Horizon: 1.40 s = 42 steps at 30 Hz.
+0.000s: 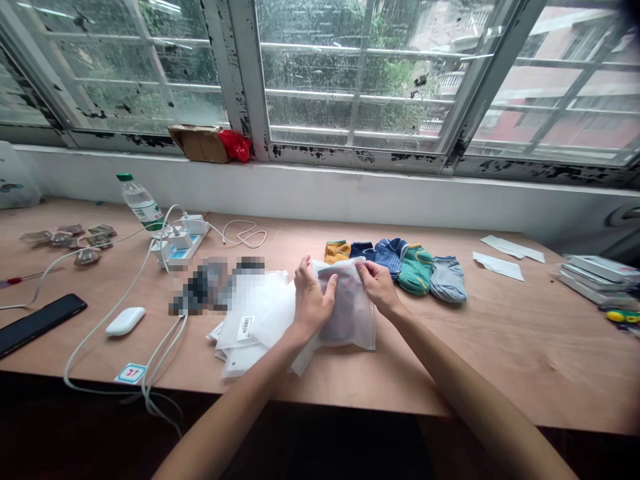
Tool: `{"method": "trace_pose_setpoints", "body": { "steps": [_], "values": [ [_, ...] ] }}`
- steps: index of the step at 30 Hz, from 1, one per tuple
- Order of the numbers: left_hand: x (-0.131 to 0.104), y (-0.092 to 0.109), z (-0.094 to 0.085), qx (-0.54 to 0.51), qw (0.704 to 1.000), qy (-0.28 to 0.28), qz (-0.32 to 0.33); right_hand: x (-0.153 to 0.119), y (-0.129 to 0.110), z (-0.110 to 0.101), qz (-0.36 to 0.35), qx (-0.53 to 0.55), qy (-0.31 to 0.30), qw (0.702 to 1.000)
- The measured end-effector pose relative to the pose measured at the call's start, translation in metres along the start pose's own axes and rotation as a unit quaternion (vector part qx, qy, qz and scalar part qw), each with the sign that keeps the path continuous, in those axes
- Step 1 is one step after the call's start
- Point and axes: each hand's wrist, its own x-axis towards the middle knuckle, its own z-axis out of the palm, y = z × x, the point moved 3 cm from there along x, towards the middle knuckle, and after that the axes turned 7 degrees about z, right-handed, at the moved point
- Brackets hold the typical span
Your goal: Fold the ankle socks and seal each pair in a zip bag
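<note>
A frosted plastic bag (350, 317) with something dark and greenish inside stands tilted between my hands. My right hand (377, 283) pinches its top right edge. My left hand (314, 297) is at the bag's left side, thumb on the front and fingers raised. Behind the bag lies a row of folded socks: yellow (337, 251), dark navy (363, 250), blue (391, 255), green (415, 270) and grey (448, 279). Flat frosted bags (250, 340), one with a barcode label, are spread under and beside my left forearm.
On the wooden table (500, 347) are a power strip (187, 245) with white cables, a water bottle (143, 202), a black phone (43, 325) and a white case (125, 321). White papers (499, 265) and stacked packs (597, 277) lie right.
</note>
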Motion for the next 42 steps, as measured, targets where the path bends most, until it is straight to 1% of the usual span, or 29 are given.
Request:
{"method": "trace_pose_setpoints", "body": {
  "steps": [1, 3, 5, 6, 8, 10, 12, 14, 17, 19, 24, 30, 33, 38, 42],
  "values": [
    [0.004, 0.005, -0.002, 0.053, 0.998, -0.006, 0.037, 0.001, -0.002, 0.002, -0.009, -0.002, -0.008, 1.0],
    [0.014, 0.017, -0.004, 0.133, 0.985, -0.041, 0.104, 0.002, -0.006, 0.008, -0.025, -0.005, -0.034, 0.999],
    [0.026, 0.028, -0.003, 0.169, 0.969, -0.099, 0.153, 0.002, -0.011, 0.014, -0.041, -0.01, -0.063, 0.997],
    [0.032, 0.031, -0.003, 0.173, 0.962, -0.132, 0.166, 0.002, -0.014, 0.016, -0.047, -0.013, -0.074, 0.996],
    [0.043, 0.034, -0.001, 0.163, 0.953, -0.189, 0.17, 0.002, -0.018, 0.018, -0.055, -0.016, -0.084, 0.995],
    [0.052, 0.033, -0.001, 0.13, 0.952, -0.226, 0.163, 0.001, -0.022, 0.018, -0.057, -0.017, -0.086, 0.994],
    [0.056, 0.031, 0.0, 0.088, 0.95, -0.25, 0.163, 0.0, -0.025, 0.018, -0.063, -0.019, -0.09, 0.994],
    [0.057, 0.028, 0.0, 0.056, 0.95, -0.26, 0.161, -0.001, -0.027, 0.019, -0.068, -0.02, -0.085, 0.994],
    [0.054, 0.027, 0.001, 0.037, 0.956, -0.25, 0.147, 0.0, -0.028, 0.019, -0.066, -0.016, -0.059, 0.996],
    [0.052, 0.026, 0.002, 0.035, 0.96, -0.24, 0.138, 0.001, -0.028, 0.019, -0.059, -0.012, -0.052, 0.997],
    [0.049, 0.024, 0.004, 0.032, 0.969, -0.206, 0.13, 0.001, -0.027, 0.022, -0.039, -0.016, -0.089, 0.995],
    [0.05, 0.019, 0.004, 0.036, 0.978, -0.168, 0.119, -0.008, -0.022, 0.019, -0.039, -0.058, -0.1, 0.992],
    [0.055, 0.014, 0.001, 0.049, 0.981, -0.152, 0.11, -0.017, -0.021, 0.015, -0.035, -0.077, -0.107, 0.991],
    [0.067, 0.005, -0.008, 0.055, 0.988, -0.102, 0.099, -0.033, -0.014, 0.006, -0.023, -0.092, -0.128, 0.987],
    [0.072, -0.001, -0.01, 0.052, 0.99, -0.091, 0.095, -0.042, -0.003, -0.003, 0.006, -0.097, -0.15, 0.984]
  ]
}}
